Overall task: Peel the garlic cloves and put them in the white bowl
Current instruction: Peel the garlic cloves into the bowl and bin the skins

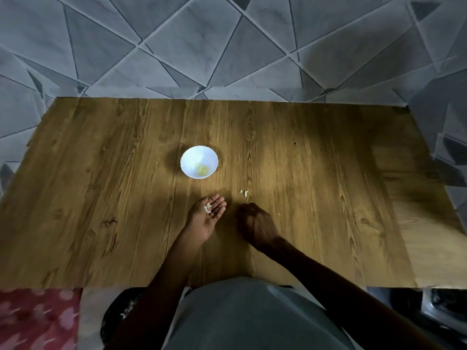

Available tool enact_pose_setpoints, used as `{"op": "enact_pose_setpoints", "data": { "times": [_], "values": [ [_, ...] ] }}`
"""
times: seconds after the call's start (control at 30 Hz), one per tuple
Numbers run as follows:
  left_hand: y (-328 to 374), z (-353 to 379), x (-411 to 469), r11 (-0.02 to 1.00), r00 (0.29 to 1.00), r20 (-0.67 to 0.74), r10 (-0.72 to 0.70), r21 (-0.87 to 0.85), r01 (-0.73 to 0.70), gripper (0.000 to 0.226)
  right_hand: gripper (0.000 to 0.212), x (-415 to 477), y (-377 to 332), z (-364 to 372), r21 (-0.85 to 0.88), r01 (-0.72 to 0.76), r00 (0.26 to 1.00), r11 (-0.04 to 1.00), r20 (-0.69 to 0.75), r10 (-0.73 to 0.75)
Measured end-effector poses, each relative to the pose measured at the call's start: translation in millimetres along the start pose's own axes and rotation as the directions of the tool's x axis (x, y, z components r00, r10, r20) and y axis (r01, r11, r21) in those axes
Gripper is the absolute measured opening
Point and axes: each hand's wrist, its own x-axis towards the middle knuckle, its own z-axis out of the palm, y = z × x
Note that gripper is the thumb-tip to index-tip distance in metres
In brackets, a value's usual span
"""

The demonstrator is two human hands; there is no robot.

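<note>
Left hand (207, 218): lying palm up at frame centre, fingers almost straight, cradling pale garlic bits (208, 207).
Right hand (255, 223): resting just right of it, fingers curling under; any hold cannot be told.
Bowl (190, 157): sitting on the desk (101, 198) above the left hand, holding yellowish cloves (203, 170).
Scraps (244, 192): lying above the right hand.
</note>
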Motion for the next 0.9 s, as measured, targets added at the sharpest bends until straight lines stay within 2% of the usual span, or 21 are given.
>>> {"op": "enact_pose_setpoints", "data": {
  "times": [0.07,0.13,0.3,0.4,0.47,0.53,0.57,0.63,0.77,0.9],
  "values": [
    [-1.2,1.4,-1.3,1.000,1.000,0.005,-0.001,0.003,0.001,0.035,0.029,-4.8,4.9,1.4,-0.014,0.135,0.991,0.991,0.001,-0.135],
    [-2.5,1.7,-1.9,1.000,1.000,0.008,-0.003,0.006,0.003,0.035,0.030,-18.4,19.1,-1.6,-0.035,0.190,0.982,0.981,-0.009,-0.191],
    [-7.9,5.3,-2.7,1.000,1.000,0.011,-0.018,0.019,0.018,0.037,0.027,-54.9,61.2,-13.3,-0.036,0.136,0.991,0.990,0.001,-0.136],
    [-10.5,8.2,-3.2,0.999,0.999,0.011,-0.030,0.034,0.030,0.035,0.019,-53.7,67.4,-21.1,0.081,-0.069,0.991,0.994,-0.107,0.078],
    [-11.9,10.4,-4.5,0.999,1.000,0.011,-0.027,0.040,0.027,0.035,0.020,-47.1,70.1,-27.0,0.129,-0.284,0.936,0.950,-0.177,0.304],
    [-13.9,12.5,-6.3,0.998,1.000,0.013,-0.025,0.054,0.025,0.036,0.029,-42.6,68.0,-27.2,0.071,-0.444,0.879,0.893,-0.159,0.450],
    [-15.3,13.9,-6.6,0.998,1.000,0.014,-0.028,0.062,0.027,0.035,0.033,-42.0,63.5,-25.4,0.031,-0.474,0.870,0.880,-0.141,0.473],
    [-19.1,16.3,-7.9,0.997,0.999,0.021,-0.038,0.074,0.036,0.035,0.032,-45.5,48.7,-17.7,-0.025,-0.441,0.892,0.897,-0.125,0.435],
    [-24.2,19.1,-9.1,0.996,0.998,0.037,-0.052,0.073,0.049,0.035,0.025,-57.1,19.6,-5.0,-0.104,-0.277,0.959,0.955,-0.083,0.269],
    [-27.0,17.5,-13.6,0.996,0.998,0.035,-0.060,0.067,0.058,0.035,0.027,-41.8,25.1,-10.7,-0.045,-0.309,0.951,0.950,-0.004,0.309]
  ]
}}
